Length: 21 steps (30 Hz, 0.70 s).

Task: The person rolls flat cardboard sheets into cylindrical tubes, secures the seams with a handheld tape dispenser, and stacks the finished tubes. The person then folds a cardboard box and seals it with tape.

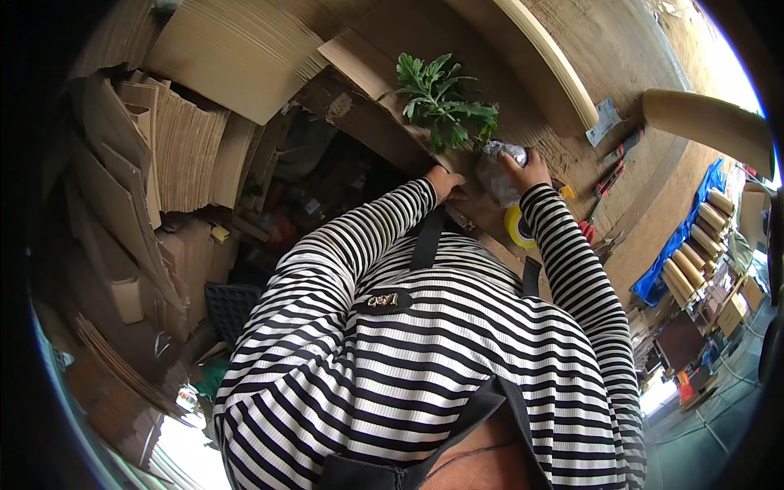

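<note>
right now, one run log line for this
right hand: gripping clear plastic | left hand: near clear plastic | green plant: beside clear plastic | yellow tape roll: beside right sleeve

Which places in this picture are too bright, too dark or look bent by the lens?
Head view: white glare at upper right and lower left; head view: deep shadow left of the person's left hand hides details; head view: highlights on the crumpled clear plastic wrap; head view: the long, pale tan strip looks bowed, perhaps by the fisheye.
</note>
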Each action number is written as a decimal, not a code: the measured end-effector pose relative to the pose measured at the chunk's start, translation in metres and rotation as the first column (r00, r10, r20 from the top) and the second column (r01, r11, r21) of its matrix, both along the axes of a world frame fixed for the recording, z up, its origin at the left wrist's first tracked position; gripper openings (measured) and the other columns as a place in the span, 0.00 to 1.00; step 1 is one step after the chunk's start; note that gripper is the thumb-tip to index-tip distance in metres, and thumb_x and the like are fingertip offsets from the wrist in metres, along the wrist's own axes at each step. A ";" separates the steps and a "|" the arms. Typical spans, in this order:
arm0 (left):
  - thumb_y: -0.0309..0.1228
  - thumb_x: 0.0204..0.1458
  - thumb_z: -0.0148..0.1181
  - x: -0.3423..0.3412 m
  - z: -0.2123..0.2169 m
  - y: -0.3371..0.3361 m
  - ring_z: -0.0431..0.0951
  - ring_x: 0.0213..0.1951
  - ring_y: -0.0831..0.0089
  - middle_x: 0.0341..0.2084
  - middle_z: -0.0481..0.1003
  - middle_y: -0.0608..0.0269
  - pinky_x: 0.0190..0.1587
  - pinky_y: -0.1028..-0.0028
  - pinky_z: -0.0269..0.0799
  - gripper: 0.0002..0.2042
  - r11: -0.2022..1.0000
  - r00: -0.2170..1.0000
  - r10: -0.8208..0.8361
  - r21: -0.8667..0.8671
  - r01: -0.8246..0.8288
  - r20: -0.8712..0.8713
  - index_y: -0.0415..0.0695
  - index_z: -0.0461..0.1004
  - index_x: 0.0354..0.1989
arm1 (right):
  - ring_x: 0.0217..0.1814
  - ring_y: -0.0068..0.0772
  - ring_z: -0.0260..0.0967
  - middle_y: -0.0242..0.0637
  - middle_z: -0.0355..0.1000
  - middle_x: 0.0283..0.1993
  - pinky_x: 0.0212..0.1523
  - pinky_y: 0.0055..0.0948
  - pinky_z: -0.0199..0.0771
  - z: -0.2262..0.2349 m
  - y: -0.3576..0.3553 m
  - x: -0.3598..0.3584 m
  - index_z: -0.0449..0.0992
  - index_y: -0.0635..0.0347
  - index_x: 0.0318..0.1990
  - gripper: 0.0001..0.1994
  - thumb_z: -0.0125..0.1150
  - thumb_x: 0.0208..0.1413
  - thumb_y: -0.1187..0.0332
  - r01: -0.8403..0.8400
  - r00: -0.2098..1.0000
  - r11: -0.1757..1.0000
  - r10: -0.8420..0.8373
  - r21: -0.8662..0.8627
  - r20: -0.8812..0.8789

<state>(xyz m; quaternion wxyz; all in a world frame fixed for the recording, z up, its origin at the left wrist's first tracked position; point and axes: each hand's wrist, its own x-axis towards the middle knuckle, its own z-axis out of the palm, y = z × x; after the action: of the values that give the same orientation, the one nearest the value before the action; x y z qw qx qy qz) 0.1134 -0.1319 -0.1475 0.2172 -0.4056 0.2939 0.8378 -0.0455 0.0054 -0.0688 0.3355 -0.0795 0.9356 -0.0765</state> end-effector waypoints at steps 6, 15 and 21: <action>0.20 0.53 0.52 0.003 -0.007 0.005 0.77 0.45 0.59 0.46 0.73 0.55 0.39 0.62 0.81 0.19 0.999 0.998 0.043 -0.017 -0.042 0.035 0.40 0.65 0.55 | 0.64 0.49 0.59 0.56 0.60 0.62 0.64 0.38 0.60 0.019 -0.007 0.000 0.60 0.64 0.63 0.45 0.60 0.44 0.38 0.033 0.995 0.999 -0.034 0.014 0.092; 0.21 0.52 0.52 -0.002 0.000 0.001 0.77 0.43 0.60 0.44 0.74 0.54 0.40 0.61 0.80 0.18 0.998 0.999 -0.013 -0.066 0.016 0.038 0.38 0.66 0.54 | 0.62 0.49 0.62 0.52 0.61 0.62 0.62 0.41 0.63 0.007 -0.008 0.000 0.61 0.55 0.63 0.44 0.58 0.43 0.34 -0.001 0.993 0.998 -0.007 0.063 0.117; 0.22 0.51 0.55 -0.023 0.035 0.003 0.76 0.36 0.62 0.36 0.72 0.54 0.34 0.65 0.83 0.11 0.992 0.998 0.038 -0.122 -0.031 0.058 0.32 0.69 0.42 | 0.57 0.48 0.68 0.52 0.69 0.56 0.56 0.40 0.70 0.009 -0.021 -0.016 0.62 0.58 0.63 0.47 0.55 0.43 0.30 -0.072 0.987 0.987 0.051 0.140 0.151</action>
<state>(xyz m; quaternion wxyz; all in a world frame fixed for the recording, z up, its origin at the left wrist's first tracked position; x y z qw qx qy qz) 0.0900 -0.1291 -0.1128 0.1865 -0.4481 0.3303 0.8095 -0.0613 -0.0159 -0.0602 0.4106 -0.0778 0.9085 -0.0034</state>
